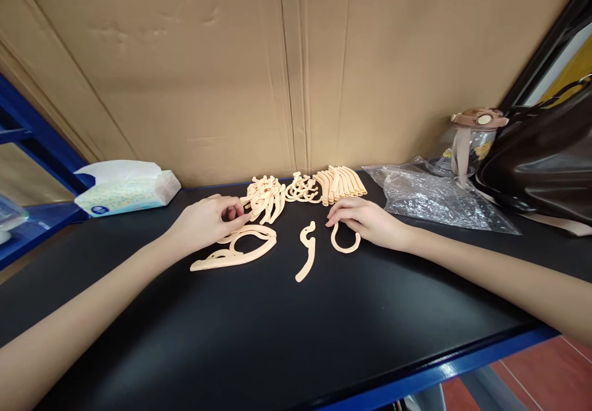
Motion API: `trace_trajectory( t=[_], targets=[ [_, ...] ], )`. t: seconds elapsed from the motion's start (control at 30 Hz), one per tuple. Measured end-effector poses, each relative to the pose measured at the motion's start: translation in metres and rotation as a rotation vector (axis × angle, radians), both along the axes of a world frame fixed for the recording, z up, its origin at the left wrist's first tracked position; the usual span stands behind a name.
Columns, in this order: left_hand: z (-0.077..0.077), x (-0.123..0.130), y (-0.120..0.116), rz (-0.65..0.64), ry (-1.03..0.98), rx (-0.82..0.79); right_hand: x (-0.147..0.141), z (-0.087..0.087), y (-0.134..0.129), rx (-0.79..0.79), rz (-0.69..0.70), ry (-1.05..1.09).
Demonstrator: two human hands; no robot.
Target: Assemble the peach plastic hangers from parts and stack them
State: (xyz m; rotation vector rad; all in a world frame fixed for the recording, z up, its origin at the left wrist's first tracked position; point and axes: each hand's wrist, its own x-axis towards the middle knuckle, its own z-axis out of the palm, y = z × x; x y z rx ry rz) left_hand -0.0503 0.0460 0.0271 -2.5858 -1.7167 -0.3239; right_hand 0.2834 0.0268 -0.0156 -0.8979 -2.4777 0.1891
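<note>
My left hand (pixel 213 220) reaches to the left pile of beige plastic hanger arms (pixel 272 204), its thumb and fingers pinched at the edge of one piece. My right hand (pixel 361 216) has its fingertips closed on the top of a beige hanger hook (pixel 346 249), whose curved end lies toward me. Between the hands a single hanger arm (pixel 306 260) with a rounded joint lies on the black tabletop (pixel 277 337). Under my left wrist rest joined folding hangers (pixel 240 257), partly hidden by the hand.
Behind the hands are a small heap of hooks (pixel 301 189) and a row of hanger arms (pixel 342 182). A tissue pack (pixel 129 192) stands at the left. At the right are crumpled clear plastic bags (pixel 435 198), a drinking bottle (pixel 478 139) and a dark bag (pixel 546 145). Cardboard (pixel 231 78) lines the back.
</note>
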Motion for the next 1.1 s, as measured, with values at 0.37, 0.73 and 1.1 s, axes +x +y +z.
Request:
trace_trajectory(
  t=[0.37, 0.73, 1.1],
  targets=[
    [-0.006, -0.004, 0.006, 0.008, -0.117, -0.134, 0.000, -0.001, 0.000, -0.007, 0.001, -0.006],
    [-0.005, 0.004, -0.001, 0.149, -0.391, -0.093, -0.002, -0.002, 0.000, -0.017, -0.007, 0.026],
    [0.001, 0.066, -0.071, -0.125, -0.693, -0.372, -0.015, 0.011, -0.025, 0.091, -0.074, 0.155]
  ],
)
